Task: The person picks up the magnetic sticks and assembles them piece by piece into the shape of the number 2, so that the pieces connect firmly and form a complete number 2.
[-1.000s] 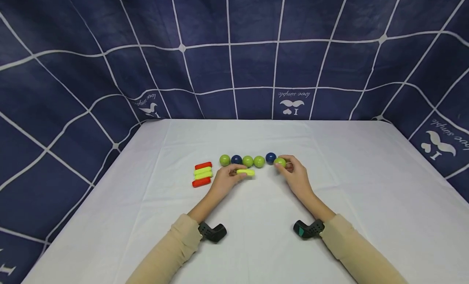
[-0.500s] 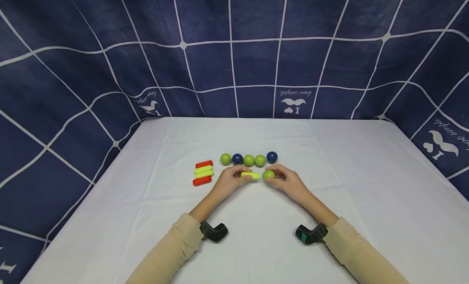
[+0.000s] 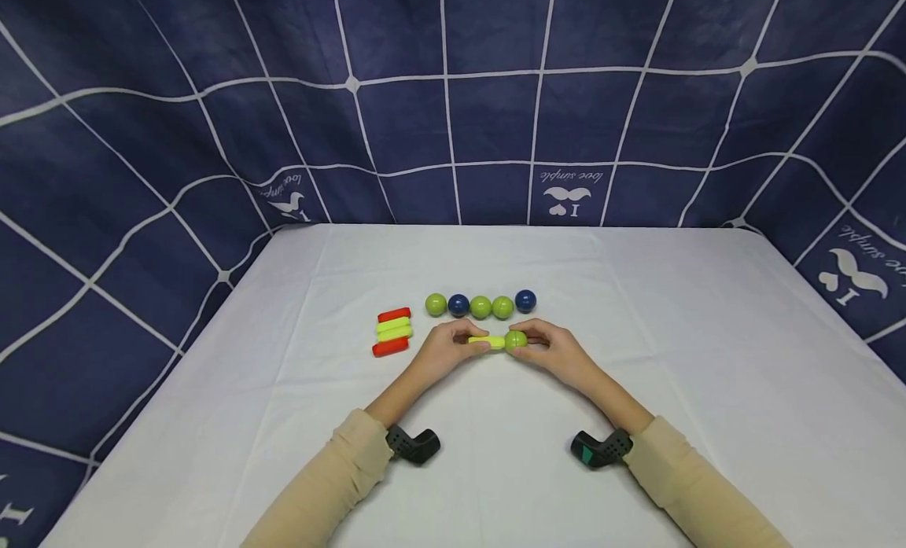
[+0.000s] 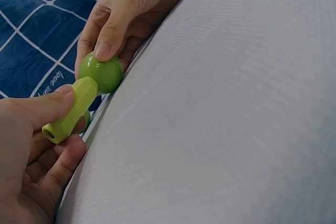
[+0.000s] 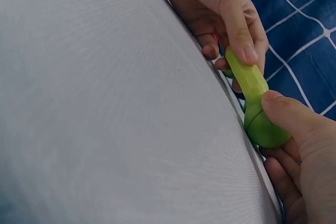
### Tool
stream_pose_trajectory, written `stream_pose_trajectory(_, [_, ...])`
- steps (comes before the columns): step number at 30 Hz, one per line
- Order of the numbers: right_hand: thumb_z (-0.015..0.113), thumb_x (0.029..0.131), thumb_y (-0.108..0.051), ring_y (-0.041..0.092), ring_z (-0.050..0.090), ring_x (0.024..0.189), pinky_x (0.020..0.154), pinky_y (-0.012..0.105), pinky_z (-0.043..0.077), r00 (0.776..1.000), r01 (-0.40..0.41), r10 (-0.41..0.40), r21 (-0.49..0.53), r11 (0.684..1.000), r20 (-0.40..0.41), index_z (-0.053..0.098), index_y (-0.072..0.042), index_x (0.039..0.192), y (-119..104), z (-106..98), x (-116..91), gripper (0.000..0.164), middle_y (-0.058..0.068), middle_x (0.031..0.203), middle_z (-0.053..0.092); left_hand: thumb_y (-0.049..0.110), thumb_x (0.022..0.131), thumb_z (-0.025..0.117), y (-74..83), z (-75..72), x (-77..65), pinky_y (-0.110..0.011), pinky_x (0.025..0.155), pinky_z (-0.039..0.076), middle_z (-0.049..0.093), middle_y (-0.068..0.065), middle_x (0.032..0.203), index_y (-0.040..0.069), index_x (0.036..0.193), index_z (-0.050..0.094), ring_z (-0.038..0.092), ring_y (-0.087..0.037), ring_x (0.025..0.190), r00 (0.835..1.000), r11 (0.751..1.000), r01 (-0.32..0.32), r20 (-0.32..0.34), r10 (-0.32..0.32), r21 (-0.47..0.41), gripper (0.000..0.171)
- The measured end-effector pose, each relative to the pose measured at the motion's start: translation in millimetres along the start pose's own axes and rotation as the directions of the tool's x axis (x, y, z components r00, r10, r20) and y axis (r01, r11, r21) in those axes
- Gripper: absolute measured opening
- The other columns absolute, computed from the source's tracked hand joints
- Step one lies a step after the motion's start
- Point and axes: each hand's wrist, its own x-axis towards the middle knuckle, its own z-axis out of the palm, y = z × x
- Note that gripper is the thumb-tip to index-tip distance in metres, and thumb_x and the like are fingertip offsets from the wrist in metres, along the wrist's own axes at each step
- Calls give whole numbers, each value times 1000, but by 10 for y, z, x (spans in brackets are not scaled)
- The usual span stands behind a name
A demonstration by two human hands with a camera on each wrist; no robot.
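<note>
My left hand [image 3: 444, 348] pinches a yellow-green ribbed rod [image 3: 493, 343] between thumb and fingers. In my right hand [image 3: 562, 351] is a glossy green ball [image 3: 516, 341], gripped at its right side. The rod's end meets the ball, and the two line up. In the left wrist view, the near end of the rod [image 4: 73, 111] shows a small round hole, while its far end touches the ball [image 4: 102, 72]. From the right wrist, my thumb lies over the spot where rod [image 5: 247, 80] and ball [image 5: 265, 129] join, so how deep they fit cannot be told.
Just beyond my hands, a row of green balls [image 3: 480, 307] and blue balls [image 3: 525, 300] lies on the white tablecloth [image 3: 637, 296]. Left of them are stacked side by side red rods [image 3: 391, 347] and yellow-green rods [image 3: 393, 329]. A blue checked curtain [image 3: 488, 123] surrounds the table.
My right hand has brought the green ball leftward and nearer, out from beside the blue ball. My left hand has shifted the rod slightly right. The gap between rod and ball has closed.
</note>
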Motion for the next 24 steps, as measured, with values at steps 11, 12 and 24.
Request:
stream_pose_trajectory(11, [67, 82, -25, 27, 59, 106, 90, 36, 47, 1000, 10, -10, 1, 1000, 10, 58, -8, 118, 11, -32, 9, 41, 14, 120, 58, 28, 82, 67, 15, -47, 6, -23, 69, 41, 62, 0, 88, 14, 101, 66, 50, -12, 79, 998, 993, -48, -36, 52, 107, 23])
stream_pose_trajectory(12, [67, 82, -26, 26, 59, 106, 90, 35, 47, 1000, 2, -2, 0, 1000, 12, 58, -9, 118, 18, -46, 13, 41, 13, 120, 58, 28, 83, 66, 21, -71, 10, -22, 69, 43, 63, 0, 89, 14, 101, 66, 51, -11, 79, 996, 992, -56, -62, 63, 117, 23])
stream_pose_trajectory(24, [65, 83, -33, 23, 58, 106, 88, 29, 48, 997, -33, 33, 5, 999, 66, 57, -11, 120, 91, -189, 28, 44, 10, 121, 57, 20, 89, 56, -79, -464, 65, -41, 98, 40, 46, -9, 134, 11, 123, 54, 42, -26, 123, 946, 898, -37, -274, 173, 439, 36])
